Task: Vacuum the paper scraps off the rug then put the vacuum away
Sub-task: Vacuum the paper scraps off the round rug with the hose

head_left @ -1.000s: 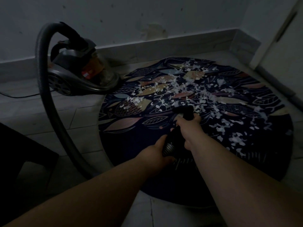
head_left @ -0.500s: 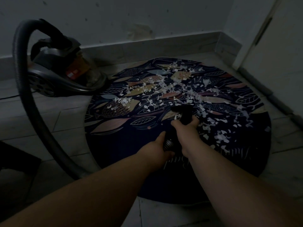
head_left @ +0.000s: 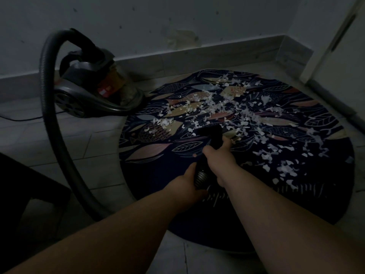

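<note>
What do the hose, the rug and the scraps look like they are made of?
Hose: likely flexible plastic, dark and matte, judging by its ribbed corrugation. Rug: seems a thin printed textile lying flat, with leaf and fish patterns; dim light hides the weave. Scraps: white torn paper, thin and irregular.

Hose (head_left: 51, 123) end under both forearms; nozzle (head_left: 212, 133) mouth lost in darkness

Matt woven-looking cloth rug (head_left: 227, 210), torn white paper scraps (head_left: 221, 107), ribbed plastic hose (head_left: 51, 119), glossy plastic vacuum body (head_left: 85, 89), smooth pale floor tiles (head_left: 65, 143), rough speckled wall (head_left: 158, 20)
</note>
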Available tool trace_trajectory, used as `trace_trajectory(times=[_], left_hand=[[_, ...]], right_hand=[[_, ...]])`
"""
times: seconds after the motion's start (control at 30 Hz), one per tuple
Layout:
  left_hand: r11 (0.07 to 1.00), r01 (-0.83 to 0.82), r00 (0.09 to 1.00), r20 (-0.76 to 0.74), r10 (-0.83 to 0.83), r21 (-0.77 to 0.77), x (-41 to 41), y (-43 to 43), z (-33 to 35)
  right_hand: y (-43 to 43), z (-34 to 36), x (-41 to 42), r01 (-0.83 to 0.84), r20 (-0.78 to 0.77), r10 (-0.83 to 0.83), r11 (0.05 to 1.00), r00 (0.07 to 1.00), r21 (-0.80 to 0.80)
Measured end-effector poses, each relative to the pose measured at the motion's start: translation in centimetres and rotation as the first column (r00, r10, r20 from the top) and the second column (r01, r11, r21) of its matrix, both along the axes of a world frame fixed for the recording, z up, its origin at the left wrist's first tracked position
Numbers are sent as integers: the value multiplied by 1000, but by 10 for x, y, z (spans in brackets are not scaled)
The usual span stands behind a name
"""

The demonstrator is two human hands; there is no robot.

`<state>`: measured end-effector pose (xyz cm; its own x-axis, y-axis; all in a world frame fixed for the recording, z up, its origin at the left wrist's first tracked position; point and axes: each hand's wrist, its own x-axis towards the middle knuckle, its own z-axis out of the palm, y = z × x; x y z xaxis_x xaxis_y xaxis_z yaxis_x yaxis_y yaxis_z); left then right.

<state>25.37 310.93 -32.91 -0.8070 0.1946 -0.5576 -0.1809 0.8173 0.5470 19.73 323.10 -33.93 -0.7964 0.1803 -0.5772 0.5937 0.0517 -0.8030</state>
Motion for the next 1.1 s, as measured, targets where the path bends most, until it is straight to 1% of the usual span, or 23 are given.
trace_trajectory(times=[0.23,0.33,0.43,0.5,0.67,0.77,0.87,0.97,1.1], left_hand=[[998,-50,999,-4,50,31,9,-17,4],[999,-33,999,-10,34,41,8,-13,4],[999,-15,999,-28,16,47,7,-3,4],[998,-9,1000,-18,10,55,9,2,4],[999,-12,1000,-25,13,37,10,-4,10],[1000,-19,999,-27,19,14,8,-15,13],[999,-38,999,-25,38,8,9,-23,13],[999,-40,999,-15,40,13,11,-24,13],[999,-28,999,-17,28,28,7,-16,11]], right_hand=[[-23,2,1,-42,-9,42,999,999,5],[-19,1,4,10,-37,-10,1000,999,-4],[-7,2,7,70,-43,-68,997,997,41],[-2,2,8,75,-42,-72,995,997,59],[-7,6,4,-12,-23,12,1000,1000,5],[-19,6,0,-24,9,25,998,1000,-63],[-27,7,0,-47,29,49,995,998,-84],[-29,6,1,-40,23,42,997,999,-69],[-22,6,0,26,8,-25,999,1000,-36]])
